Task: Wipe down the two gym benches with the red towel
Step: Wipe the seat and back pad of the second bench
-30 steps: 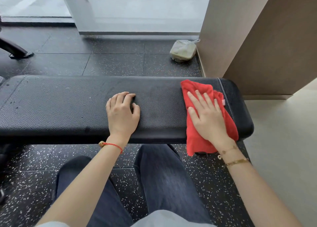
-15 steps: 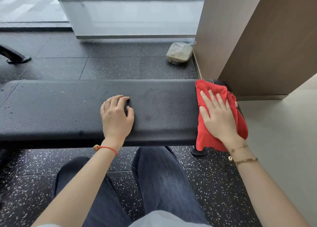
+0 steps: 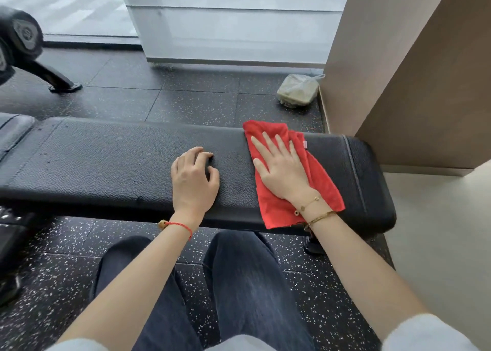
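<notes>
Two hands rest on one black padded gym bench [image 3: 106, 164], which runs left to right across the head view. The right hand [image 3: 284, 172] lies flat on the red towel [image 3: 321, 188] with its fingers straight and slightly spread, pressing the cloth onto the pad near the bench's right end. The towel is loosely folded; its near edge hangs over the front of the pad just beside the wrist, and its far corner reaches the back edge. The left hand [image 3: 194, 175] sits on bare upholstery just left of the towel, fingers curled under at the tips and holding nothing, apparently bracing.

Judging by its drape and creases, the towel is light, soft and limp, so it will bunch or slide under the palm unless it is held down broadly. A flat, spread palm over its middle, as here, seems the sound way to drive it; pinching a corner would probably just drag a tail of cloth. The pad's pebbled vinyl looks firm and slightly grippy, with a few pale specks still showing toward its left half, so that stretch likely remains to be wiped. A stitched seam crosses the right end beyond the towel.

Only the edge of another pad [image 3: 13, 133] shows at far left; whether it is the second bench I cannot tell. A bagged bundle [image 3: 297, 90] sits on the speckled floor [image 3: 199, 98] behind.
</notes>
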